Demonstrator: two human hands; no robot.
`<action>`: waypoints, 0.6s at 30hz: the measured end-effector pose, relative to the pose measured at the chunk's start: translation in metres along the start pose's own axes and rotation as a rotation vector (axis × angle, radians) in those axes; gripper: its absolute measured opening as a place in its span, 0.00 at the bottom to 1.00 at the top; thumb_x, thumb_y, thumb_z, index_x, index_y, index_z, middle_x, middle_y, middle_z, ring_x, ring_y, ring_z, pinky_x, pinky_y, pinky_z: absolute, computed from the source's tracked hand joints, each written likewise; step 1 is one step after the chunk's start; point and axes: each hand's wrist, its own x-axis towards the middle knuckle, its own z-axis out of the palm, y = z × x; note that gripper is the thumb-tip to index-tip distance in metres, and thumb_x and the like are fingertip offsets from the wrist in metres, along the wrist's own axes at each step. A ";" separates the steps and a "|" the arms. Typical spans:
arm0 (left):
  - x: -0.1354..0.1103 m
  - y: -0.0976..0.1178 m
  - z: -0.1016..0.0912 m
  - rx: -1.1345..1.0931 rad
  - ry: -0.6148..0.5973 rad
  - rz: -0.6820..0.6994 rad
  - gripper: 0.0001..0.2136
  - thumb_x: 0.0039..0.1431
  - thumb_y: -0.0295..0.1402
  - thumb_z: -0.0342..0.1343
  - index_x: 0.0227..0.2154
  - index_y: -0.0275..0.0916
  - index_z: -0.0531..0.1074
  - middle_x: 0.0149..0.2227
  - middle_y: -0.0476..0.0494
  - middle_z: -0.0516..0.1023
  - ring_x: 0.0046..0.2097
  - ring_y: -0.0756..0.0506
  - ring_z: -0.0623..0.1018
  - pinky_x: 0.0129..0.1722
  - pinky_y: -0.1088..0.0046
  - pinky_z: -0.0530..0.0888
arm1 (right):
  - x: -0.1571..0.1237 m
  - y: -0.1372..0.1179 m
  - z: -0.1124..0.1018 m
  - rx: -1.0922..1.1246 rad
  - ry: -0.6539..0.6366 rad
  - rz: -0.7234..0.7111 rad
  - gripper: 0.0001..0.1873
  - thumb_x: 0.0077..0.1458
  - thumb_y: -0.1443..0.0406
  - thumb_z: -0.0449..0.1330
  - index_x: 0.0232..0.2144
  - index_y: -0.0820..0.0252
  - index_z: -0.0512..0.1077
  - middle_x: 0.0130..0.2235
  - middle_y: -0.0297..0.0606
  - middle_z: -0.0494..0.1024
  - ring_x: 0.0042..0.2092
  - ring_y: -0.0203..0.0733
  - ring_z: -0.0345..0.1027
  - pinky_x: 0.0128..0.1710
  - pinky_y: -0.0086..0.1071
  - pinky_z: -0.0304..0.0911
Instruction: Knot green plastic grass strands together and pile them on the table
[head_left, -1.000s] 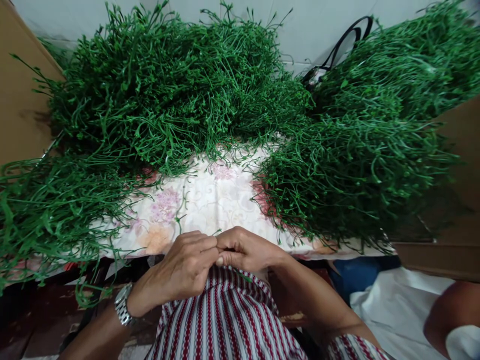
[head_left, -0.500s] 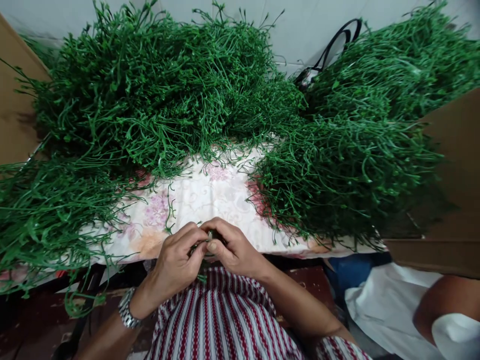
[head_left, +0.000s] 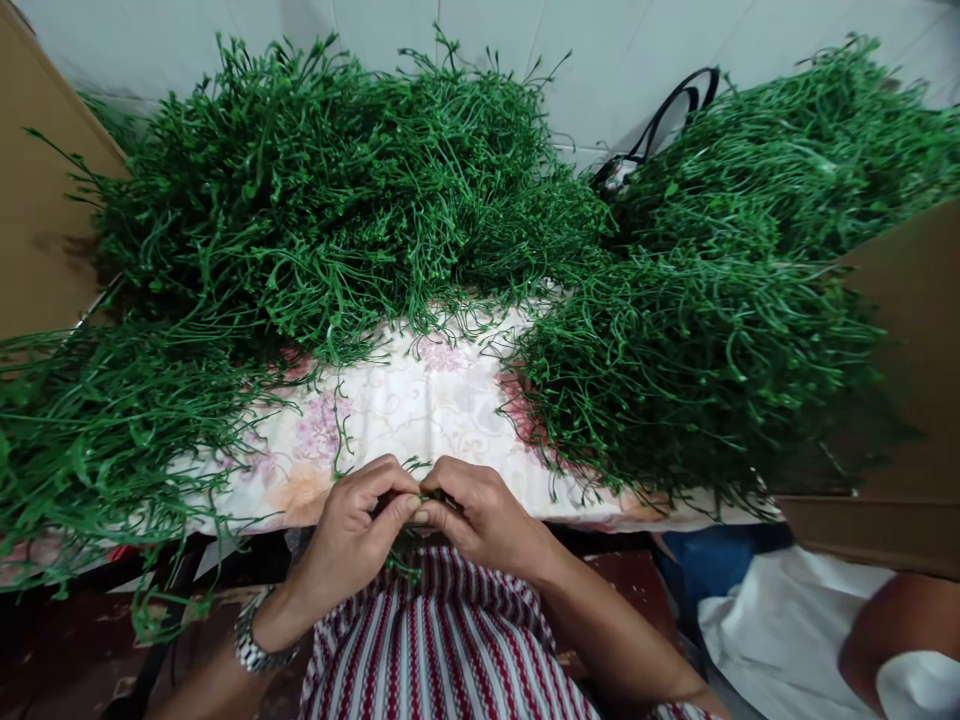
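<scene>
My left hand [head_left: 365, 520] and my right hand [head_left: 478, 512] meet at the near edge of the table, thumbs and index fingers pinched tip to tip. Between them they grip thin green stems [head_left: 405, 560], whose branched ends hang below the fingers, while a few tips poke out above. Most of what the fingers hold is covered by them. Just beyond the left hand, a loose green sprig [head_left: 341, 425] lies on the flowered tablecloth [head_left: 405, 400].
Large heaps of slim green stems lie at the back [head_left: 337, 200], at the left [head_left: 97, 430] and at the right [head_left: 697, 370]. Cardboard flanks the table on the left [head_left: 52, 180] and right [head_left: 900, 400]. A bag with black handles [head_left: 679, 95] stands by the wall. Another person's white clothing [head_left: 780, 610] shows lower right.
My fingertips have drawn into a closer pinch, with thumbs and index fingers now touching. More of the green stems hangs below my hands. The view has tilted slightly upward.
</scene>
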 end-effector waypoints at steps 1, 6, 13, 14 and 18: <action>-0.001 -0.001 -0.001 0.016 -0.003 0.012 0.08 0.58 0.28 0.48 0.25 0.36 0.67 0.24 0.50 0.66 0.29 0.52 0.68 0.29 0.77 0.65 | 0.001 0.000 -0.001 -0.037 -0.024 -0.019 0.08 0.59 0.63 0.52 0.30 0.62 0.64 0.27 0.34 0.67 0.28 0.32 0.60 0.29 0.25 0.55; -0.002 -0.001 -0.008 0.139 -0.128 0.096 0.09 0.57 0.24 0.46 0.22 0.36 0.63 0.23 0.51 0.63 0.27 0.53 0.66 0.27 0.78 0.62 | 0.006 0.001 -0.008 -0.140 -0.196 -0.149 0.09 0.57 0.68 0.52 0.24 0.61 0.62 0.25 0.33 0.67 0.28 0.33 0.60 0.28 0.26 0.53; 0.004 0.005 -0.020 -0.043 -0.221 -0.011 0.07 0.55 0.25 0.49 0.22 0.36 0.65 0.21 0.52 0.65 0.25 0.54 0.64 0.26 0.78 0.61 | 0.016 0.006 -0.031 -0.037 -0.224 -0.238 0.10 0.57 0.68 0.52 0.24 0.60 0.66 0.24 0.34 0.68 0.28 0.33 0.60 0.30 0.28 0.55; 0.006 0.004 -0.021 -0.110 -0.164 -0.074 0.07 0.54 0.26 0.50 0.22 0.35 0.66 0.21 0.51 0.65 0.25 0.54 0.64 0.25 0.78 0.61 | 0.018 0.007 -0.033 -0.019 -0.123 -0.205 0.09 0.58 0.67 0.52 0.26 0.60 0.67 0.25 0.34 0.69 0.29 0.34 0.61 0.31 0.28 0.56; 0.011 0.000 -0.018 -0.314 0.018 -0.206 0.05 0.51 0.29 0.55 0.23 0.35 0.69 0.21 0.50 0.67 0.25 0.53 0.65 0.24 0.79 0.62 | 0.023 0.007 -0.026 0.060 0.149 -0.044 0.08 0.59 0.65 0.52 0.30 0.61 0.68 0.27 0.36 0.70 0.32 0.35 0.62 0.33 0.29 0.57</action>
